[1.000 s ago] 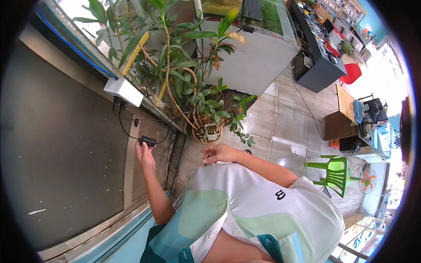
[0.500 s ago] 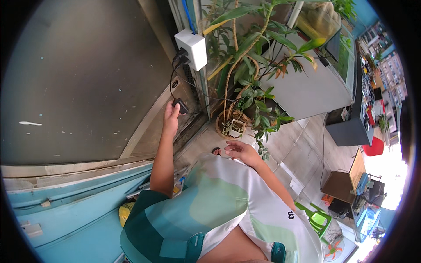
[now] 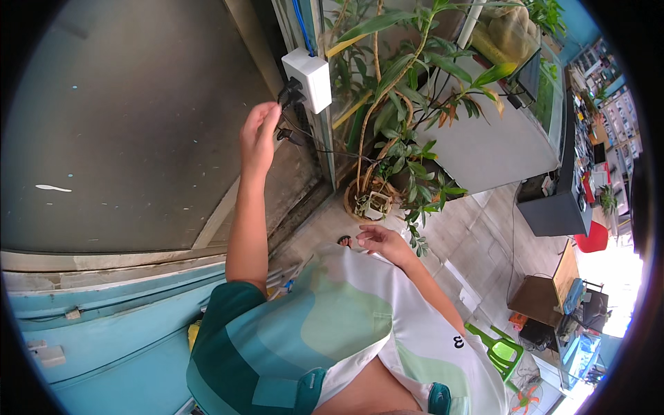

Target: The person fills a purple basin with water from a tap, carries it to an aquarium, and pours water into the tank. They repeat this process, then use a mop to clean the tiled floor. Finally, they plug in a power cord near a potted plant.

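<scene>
My left hand point(image 3: 259, 135) is raised to a white socket box point(image 3: 308, 79) on the door frame. Its thumb and fingers close together at the lower end of a black plug point(image 3: 290, 91), which sits in the side of the box; the exact contact is partly hidden by the fingertips. Just below the hand, a small black connector point(image 3: 287, 136) hangs on a dark cord, apart from the fingers. In front of my shirt, my right hand point(image 3: 384, 242) hovers with its fingers loosely curled and apart, and no object shows in it.
A blue cable point(image 3: 301, 28) runs into the box from above. Left of it stands a large dark panel point(image 3: 138, 124). A potted plant point(image 3: 377, 204) spreads its leaves beside the frame. Farther right are a grey cabinet point(image 3: 553, 207) and a green chair point(image 3: 501, 349).
My left hand has let go of the black connector, which now hangs by its cord, and has moved up to the plug at the socket box. The right hand stays nearly in place.
</scene>
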### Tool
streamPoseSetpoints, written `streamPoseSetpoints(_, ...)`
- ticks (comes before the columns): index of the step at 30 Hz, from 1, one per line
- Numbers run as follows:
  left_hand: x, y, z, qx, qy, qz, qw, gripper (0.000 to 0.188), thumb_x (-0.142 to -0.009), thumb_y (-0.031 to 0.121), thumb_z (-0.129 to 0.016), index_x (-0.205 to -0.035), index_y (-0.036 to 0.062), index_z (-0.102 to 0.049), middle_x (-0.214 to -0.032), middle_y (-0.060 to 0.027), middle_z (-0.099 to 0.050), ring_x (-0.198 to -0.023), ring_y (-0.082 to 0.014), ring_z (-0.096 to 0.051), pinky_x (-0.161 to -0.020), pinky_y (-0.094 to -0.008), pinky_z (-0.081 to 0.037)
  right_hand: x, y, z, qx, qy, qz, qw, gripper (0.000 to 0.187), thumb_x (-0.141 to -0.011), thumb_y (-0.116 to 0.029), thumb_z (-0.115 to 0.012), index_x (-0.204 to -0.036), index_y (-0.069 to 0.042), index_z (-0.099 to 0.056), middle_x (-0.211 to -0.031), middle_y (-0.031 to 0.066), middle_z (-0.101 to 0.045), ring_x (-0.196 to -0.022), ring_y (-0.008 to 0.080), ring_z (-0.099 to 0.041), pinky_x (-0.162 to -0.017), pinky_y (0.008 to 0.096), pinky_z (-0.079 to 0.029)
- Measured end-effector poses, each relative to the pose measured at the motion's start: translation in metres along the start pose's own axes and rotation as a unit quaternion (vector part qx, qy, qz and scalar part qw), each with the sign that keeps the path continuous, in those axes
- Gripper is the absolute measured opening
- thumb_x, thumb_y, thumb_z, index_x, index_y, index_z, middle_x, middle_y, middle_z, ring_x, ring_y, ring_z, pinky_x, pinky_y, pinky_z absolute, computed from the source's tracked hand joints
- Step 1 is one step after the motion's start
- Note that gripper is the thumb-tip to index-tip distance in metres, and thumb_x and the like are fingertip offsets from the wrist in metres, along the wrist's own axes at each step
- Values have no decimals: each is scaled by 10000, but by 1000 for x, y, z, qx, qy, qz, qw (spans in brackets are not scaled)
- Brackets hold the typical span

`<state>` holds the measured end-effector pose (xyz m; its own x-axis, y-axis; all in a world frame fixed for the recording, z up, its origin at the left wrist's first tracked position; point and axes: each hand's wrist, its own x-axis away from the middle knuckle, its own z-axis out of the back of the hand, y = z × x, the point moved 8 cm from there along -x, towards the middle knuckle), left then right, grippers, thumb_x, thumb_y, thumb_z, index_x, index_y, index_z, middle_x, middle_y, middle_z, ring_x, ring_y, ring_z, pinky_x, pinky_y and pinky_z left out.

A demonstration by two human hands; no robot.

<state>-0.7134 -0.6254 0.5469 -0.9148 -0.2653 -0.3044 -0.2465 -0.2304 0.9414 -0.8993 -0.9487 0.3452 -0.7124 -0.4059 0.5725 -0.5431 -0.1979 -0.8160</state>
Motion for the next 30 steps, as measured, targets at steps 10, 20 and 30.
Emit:
streamPoseSetpoints(10,-20,9,-46,17,-76,113,990,320,-960,309,-670,-1000,-4,-725,-907,-88,-733,-966,-212,-668,-967,-347,-462,9,15,11,-62,24,27,997,724,-914,-347,-802,-1461,48,-538,-1141,112,-770,-1100,203,-706,-887,324,-571)
streamPoseSetpoints(20,-21,-3,-46,99,-23,93,990,238,-1002,228,-600,-1002,5,-685,-952,-71,-702,-971,-168,-654,-979,-340,-438,14,38,24,-34,36,24,998,740,-916,-355,-824,-1490,10,-533,-1264,96,-706,-1124,182,-673,-875,319,-582)
streamPoseSetpoints(30,-35,-29,-35,113,-86,83,986,280,-1004,214,-609,-1080,-52,-647,-1086,-100,-652,-1079,-214,-652,-1000,-377,-471,17,51,35,-50,62,21,997,765,-907,-372,-829,-1502,1,-527,-1295,119,-701,-1126,187,-683,-863,312,-590)
